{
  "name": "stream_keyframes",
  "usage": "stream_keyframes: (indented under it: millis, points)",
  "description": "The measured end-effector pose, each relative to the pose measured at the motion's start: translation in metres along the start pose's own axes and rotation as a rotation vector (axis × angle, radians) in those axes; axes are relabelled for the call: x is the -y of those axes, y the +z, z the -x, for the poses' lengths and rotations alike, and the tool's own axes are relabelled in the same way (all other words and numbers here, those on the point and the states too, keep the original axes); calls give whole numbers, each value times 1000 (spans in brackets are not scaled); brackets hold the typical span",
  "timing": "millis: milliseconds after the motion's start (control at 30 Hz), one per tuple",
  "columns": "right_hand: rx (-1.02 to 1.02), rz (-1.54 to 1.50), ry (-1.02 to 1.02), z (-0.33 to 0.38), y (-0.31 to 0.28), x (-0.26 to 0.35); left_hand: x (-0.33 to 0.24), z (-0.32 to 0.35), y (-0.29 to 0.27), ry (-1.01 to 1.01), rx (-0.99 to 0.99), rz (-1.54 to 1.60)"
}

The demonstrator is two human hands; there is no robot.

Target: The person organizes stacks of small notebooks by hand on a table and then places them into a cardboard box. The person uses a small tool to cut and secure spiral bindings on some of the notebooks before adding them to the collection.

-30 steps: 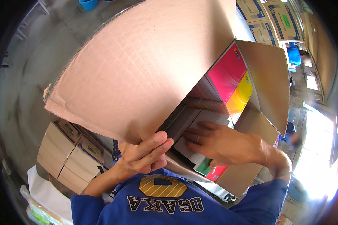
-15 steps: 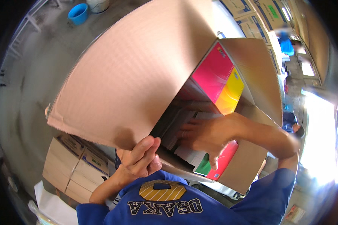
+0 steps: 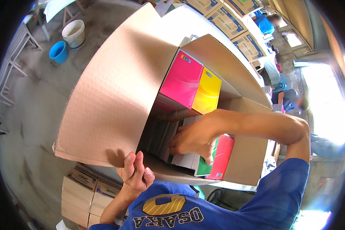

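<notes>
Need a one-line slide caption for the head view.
Right hand presses notebooks into an open cardboard box; left hand steadies its near edge.

You have a single view here, from the camera on your head, looking steeply down your chest into the open cardboard box (image 3: 115,99) held close in front of you (so close that it fills the middle of the picture). Your forearms enter from the lower edge. The fisheye bends the concrete floor (image 3: 30,115) and far cartons (image 3: 226,19) toward the rim.
</notes>
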State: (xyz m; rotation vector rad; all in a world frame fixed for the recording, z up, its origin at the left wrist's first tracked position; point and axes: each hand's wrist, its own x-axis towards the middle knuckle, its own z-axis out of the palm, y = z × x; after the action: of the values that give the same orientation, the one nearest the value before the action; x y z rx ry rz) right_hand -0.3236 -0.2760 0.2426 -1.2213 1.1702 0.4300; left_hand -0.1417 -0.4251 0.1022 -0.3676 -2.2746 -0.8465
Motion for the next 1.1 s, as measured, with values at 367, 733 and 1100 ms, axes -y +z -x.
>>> stream_keyframes:
  millis: [367,733,1100]
  points:
    - [-1011,-151,-545,109,30,0,-4,1,-2,-189,25,-9]
    - [-3103,-858,-87,87,338,77,-8,-29,9,-107,-129,-146]
    - [-3245,-2285,-1120,-164,549,-29,-26,-40,13,-23,-199,-155]
